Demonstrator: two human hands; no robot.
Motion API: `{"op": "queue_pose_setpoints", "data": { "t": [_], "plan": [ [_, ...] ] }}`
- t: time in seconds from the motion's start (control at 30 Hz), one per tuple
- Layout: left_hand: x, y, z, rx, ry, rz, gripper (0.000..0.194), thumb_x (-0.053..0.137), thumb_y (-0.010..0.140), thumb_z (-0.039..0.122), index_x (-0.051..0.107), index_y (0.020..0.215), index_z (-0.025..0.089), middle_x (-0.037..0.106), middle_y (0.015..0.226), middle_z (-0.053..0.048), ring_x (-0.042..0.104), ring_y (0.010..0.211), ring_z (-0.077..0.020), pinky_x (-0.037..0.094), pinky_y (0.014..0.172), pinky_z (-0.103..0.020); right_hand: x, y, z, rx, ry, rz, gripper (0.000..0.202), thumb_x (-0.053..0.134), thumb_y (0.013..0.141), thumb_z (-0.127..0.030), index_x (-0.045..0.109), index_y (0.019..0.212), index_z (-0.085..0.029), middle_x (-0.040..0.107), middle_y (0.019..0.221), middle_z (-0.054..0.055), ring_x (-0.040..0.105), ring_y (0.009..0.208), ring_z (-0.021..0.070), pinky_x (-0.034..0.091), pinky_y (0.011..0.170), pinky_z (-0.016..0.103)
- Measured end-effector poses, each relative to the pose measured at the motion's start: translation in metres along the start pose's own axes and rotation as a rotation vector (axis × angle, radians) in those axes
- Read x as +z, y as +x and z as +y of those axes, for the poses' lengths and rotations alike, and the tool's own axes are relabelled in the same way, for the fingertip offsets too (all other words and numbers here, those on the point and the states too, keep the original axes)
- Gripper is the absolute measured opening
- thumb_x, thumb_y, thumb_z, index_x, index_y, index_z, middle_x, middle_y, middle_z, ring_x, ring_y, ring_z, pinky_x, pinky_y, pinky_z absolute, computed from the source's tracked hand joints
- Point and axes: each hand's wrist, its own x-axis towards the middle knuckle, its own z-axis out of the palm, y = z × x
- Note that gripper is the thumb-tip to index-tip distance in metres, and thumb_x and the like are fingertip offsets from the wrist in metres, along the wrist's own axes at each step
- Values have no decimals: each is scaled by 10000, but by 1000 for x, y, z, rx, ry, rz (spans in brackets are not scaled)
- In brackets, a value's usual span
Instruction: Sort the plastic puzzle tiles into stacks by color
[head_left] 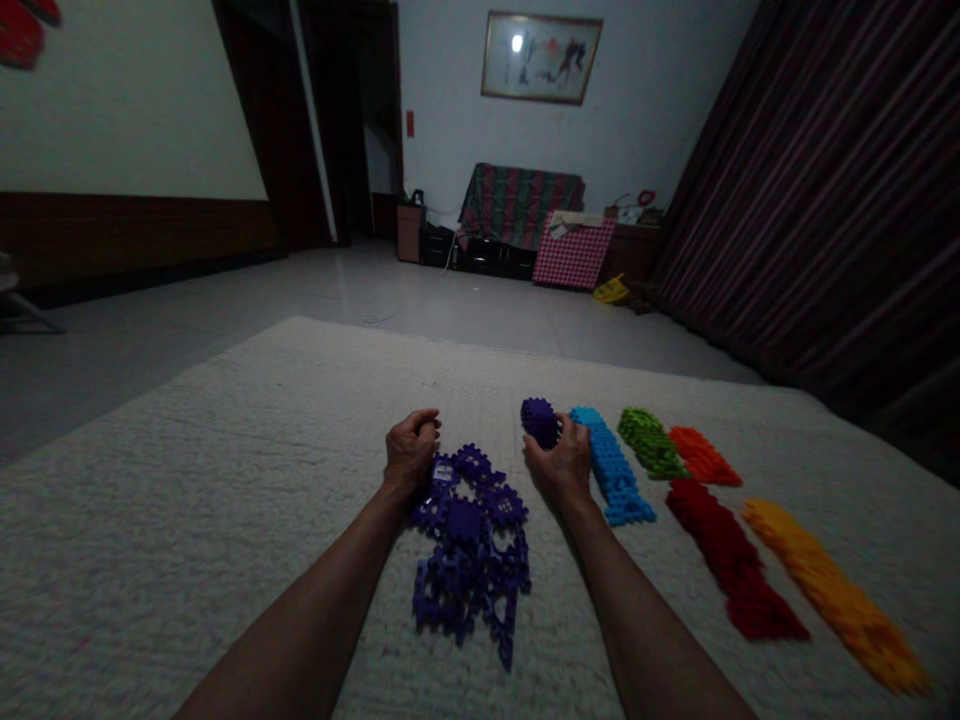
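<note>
Beyond and right of the loose purple pile (463,522), the right hand (564,464) grips a purple stack (538,421), while at the pile's left edge the left hand (409,452) curls, its hold too dim to tell.

The right grip (564,464) holds a purple stack (538,422) beside a blue row (613,468).

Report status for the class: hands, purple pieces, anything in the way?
Right hand gripping purple stack. Left hand at edge of loose purple pile, grip unclear. Blue row close beside right hand, possibly in the way.
</note>
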Motion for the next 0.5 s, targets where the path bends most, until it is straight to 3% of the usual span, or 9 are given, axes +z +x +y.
{"op": "queue_pose_setpoints", "data": {
  "t": [0.5],
  "plan": [
    [1,3,-9,17,-3,-13,360,584,714,319,764,983,160,751,859,-78,677,688,-179,545,647,-302,3,2,1,43,-40,-4,652,699,709,-414,559,1271,-113,549,1182,192,551,1096,341,472,975,462]
  ]
}}
